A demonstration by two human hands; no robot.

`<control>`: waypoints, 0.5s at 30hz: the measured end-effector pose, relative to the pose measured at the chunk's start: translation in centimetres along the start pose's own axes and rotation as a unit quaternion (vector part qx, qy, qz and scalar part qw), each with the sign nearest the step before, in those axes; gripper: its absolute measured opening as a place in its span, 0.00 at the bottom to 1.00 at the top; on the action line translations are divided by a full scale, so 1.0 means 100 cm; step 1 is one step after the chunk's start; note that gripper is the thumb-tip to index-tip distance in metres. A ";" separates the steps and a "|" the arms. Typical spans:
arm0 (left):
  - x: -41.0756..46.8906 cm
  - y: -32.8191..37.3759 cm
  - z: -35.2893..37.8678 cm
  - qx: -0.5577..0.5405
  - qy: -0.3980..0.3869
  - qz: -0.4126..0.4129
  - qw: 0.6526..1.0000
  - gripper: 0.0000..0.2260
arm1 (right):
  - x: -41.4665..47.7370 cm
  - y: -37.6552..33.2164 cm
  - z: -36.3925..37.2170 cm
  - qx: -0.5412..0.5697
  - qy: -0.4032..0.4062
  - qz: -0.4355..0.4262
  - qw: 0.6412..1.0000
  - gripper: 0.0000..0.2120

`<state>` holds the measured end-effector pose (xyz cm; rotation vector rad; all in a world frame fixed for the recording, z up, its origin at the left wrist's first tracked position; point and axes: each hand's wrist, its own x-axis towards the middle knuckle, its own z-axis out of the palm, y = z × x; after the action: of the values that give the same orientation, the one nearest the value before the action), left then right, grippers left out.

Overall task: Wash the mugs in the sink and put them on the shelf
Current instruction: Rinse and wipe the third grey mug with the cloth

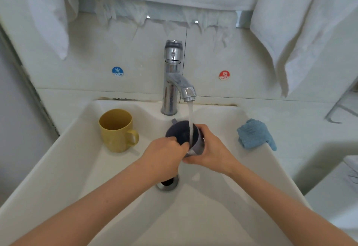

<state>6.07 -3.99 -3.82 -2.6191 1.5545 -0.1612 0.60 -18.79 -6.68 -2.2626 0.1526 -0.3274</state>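
Observation:
A dark grey mug (181, 132) is held under the running chrome tap (173, 79), with water streaming into it. My right hand (210, 148) grips the mug's side from the right. My left hand (166, 153) is at the mug's near rim, its fingers curled over the edge into the mug. A yellow mug (116, 129) stands upright inside the white sink (64, 168) at the left, its handle pointing right.
A blue cloth (255, 134) lies on the sink's right rim. The drain (167, 184) sits below my hands. White towels (302, 22) hang above on the wall. A wire shelf (342, 110) shows at the right edge.

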 end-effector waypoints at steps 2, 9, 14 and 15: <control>0.004 0.004 0.000 -0.066 -0.036 -0.019 0.997 0.05 | -0.001 -0.001 0.001 -0.015 -0.001 -0.011 1.000 0.40; 0.006 0.005 -0.011 -0.566 -0.038 -0.051 0.822 0.04 | -0.003 0.002 0.011 -0.047 -0.056 -0.016 0.997 0.35; 0.009 0.005 -0.001 -0.466 0.019 -0.014 0.885 0.06 | -0.001 0.002 0.008 -0.020 -0.044 -0.012 0.999 0.36; 0.007 0.003 0.002 -0.418 0.001 0.008 0.908 0.06 | -0.001 0.001 0.005 -0.018 -0.041 -0.012 0.999 0.37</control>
<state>6.17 -4.78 -4.05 -3.1710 1.9620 0.6581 0.63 -18.50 -7.09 -2.3111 0.0894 -0.2449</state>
